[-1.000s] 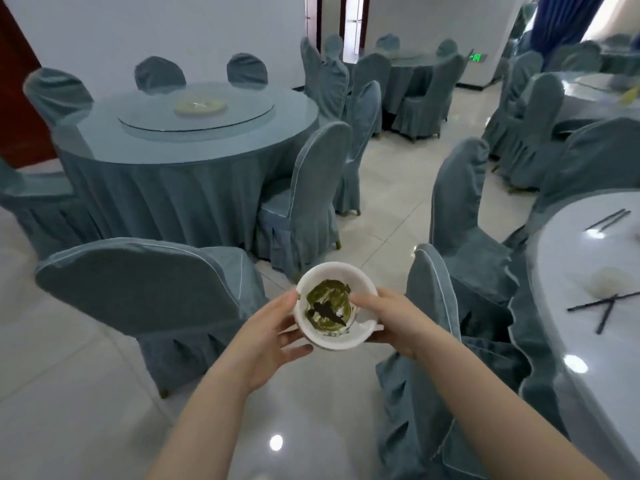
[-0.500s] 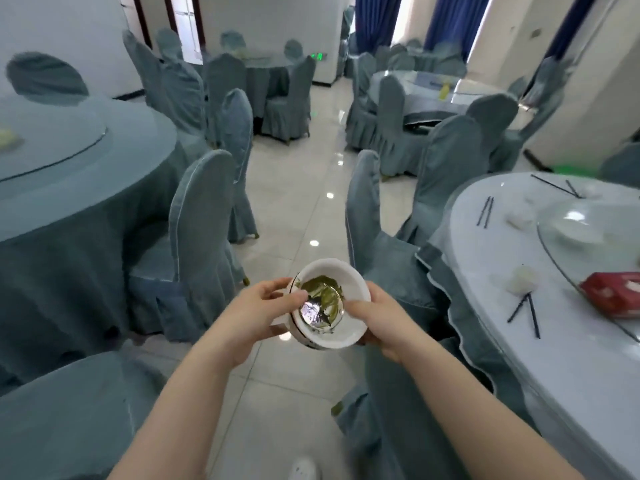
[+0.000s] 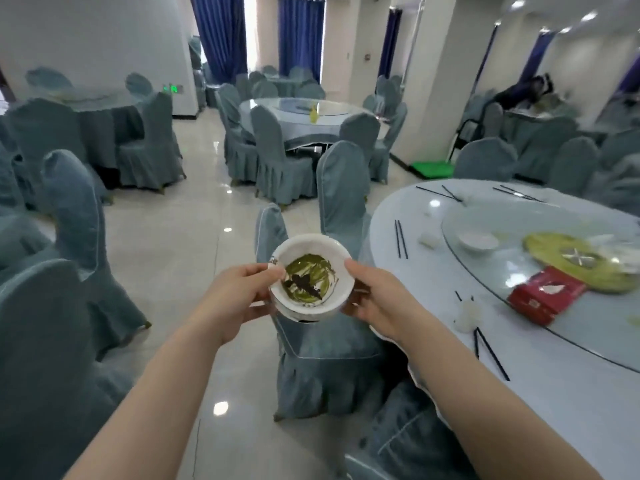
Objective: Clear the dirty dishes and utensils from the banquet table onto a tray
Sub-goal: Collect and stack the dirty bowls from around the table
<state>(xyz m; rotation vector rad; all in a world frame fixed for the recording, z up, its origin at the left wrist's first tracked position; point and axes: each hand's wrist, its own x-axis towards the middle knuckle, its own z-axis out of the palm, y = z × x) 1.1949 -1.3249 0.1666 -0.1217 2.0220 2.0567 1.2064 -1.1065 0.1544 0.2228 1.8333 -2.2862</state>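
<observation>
Since the earlier frame my view has turned to the right, so the banquet table (image 3: 398,244) now fills the right side of the picture, while the bowl (image 3: 311,277) stays between my two hands in the lower centre. I hold this white bowl above a covered chair (image 3: 322,355), not over the table. My left hand (image 3: 239,299) grips its left rim with the thumb on top and the fingers curled under. My right hand (image 3: 375,297) grips the right rim in the same way. Inside the bowl I see green and dark leftovers. On its outer left side there is a small dark mark, too blurred to read. On the table lie black chopsticks (image 3: 401,239), a white dish (image 3: 478,240) on the glass turntable (image 3: 460,216), a yellow round plate (image 3: 581,263) and a red packet (image 3: 545,294); its print is too blurred to read. In the upper left a green sign (image 3: 172,88) glows on the wall, unreadable.
</observation>
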